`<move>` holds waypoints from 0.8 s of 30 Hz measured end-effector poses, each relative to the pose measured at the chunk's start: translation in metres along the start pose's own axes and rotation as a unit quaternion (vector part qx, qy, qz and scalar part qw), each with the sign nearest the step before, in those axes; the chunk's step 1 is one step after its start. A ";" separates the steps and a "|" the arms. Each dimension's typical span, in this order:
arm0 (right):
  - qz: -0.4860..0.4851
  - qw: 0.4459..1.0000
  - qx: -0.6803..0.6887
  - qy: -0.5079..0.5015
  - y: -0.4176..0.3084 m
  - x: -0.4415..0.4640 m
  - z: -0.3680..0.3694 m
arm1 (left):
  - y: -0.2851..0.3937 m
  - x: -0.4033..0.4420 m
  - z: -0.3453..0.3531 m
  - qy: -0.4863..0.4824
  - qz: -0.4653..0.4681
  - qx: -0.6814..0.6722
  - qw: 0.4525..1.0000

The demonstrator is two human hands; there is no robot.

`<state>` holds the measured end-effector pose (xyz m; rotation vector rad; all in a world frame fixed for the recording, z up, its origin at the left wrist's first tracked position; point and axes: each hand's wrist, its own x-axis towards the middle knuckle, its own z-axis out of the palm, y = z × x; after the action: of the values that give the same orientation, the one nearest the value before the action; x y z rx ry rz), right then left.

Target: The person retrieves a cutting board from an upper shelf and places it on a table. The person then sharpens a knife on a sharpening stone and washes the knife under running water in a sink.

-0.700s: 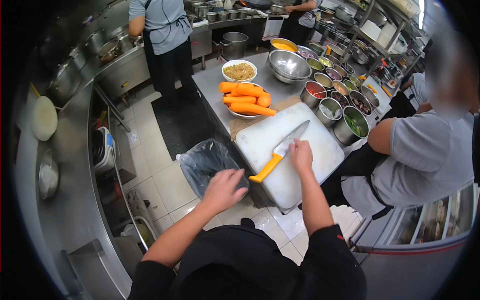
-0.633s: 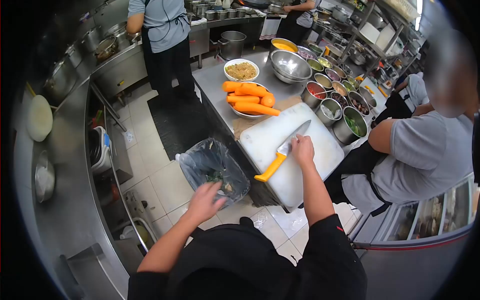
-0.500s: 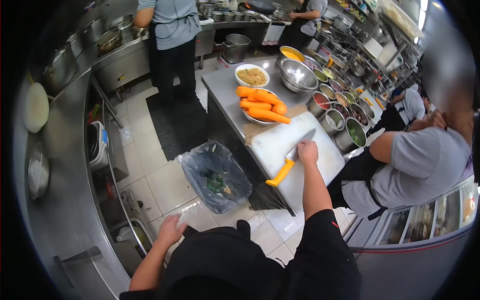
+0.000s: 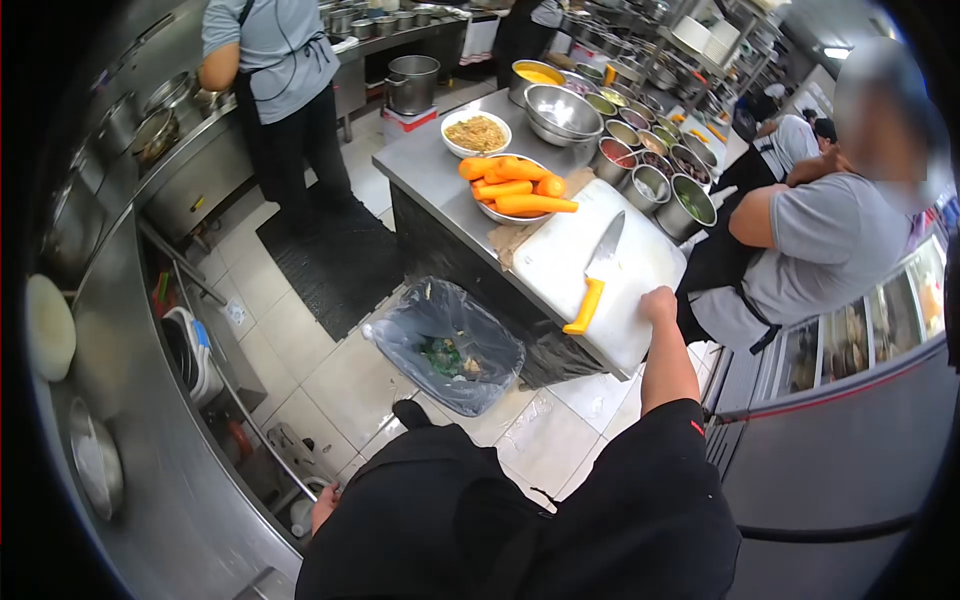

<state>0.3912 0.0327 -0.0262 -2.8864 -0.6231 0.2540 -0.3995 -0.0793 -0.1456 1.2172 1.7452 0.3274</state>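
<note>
My right hand (image 4: 657,304) is at the right part of the white cutting board (image 4: 565,260), its fingers curled in. Whatever may be under those fingers is hidden. Apart from that hand, a knife with a yellow handle (image 4: 585,306) lies flat on the board, its blade pointing away from me. Beside the board, peeled carrots (image 4: 512,190) are heaped in a bowl (image 4: 545,163). Low on the left, my left hand (image 4: 325,506) is close to the metal rail (image 4: 262,436) of the steel counter. My clothing partly covers it, and its grip is unclear.
A lined bin (image 4: 445,345) with scraps stands on the floor before the table (image 4: 410,165). Shredded food (image 4: 475,133), steel bowls (image 4: 563,112) and several ingredient pots (image 4: 688,205) crowd the far side. A co-worker (image 4: 810,235) stands at right, another (image 4: 280,80) at left.
My right hand has moved off the knife toward the board's right edge, leaving the knife lying there. My left hand has dropped lower, beside the counter rail. The view has shifted.
</note>
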 end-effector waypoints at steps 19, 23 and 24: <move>-0.164 0.984 -0.058 0.033 -0.027 -0.033 0.026 | 0.105 0.249 -0.154 -0.060 0.052 0.232 0.970; -0.114 0.947 -0.117 -0.276 -0.047 -0.133 -0.059 | -0.002 0.282 -0.138 -0.277 0.125 0.057 0.951; -0.139 0.960 -0.062 -0.236 -0.063 -0.155 -0.064 | -0.033 0.285 -0.141 -0.264 0.111 0.181 0.941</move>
<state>0.2404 0.0147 0.0687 -2.8093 -1.1463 0.9031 -0.5488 0.1837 -0.2501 1.5966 1.2295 -0.1957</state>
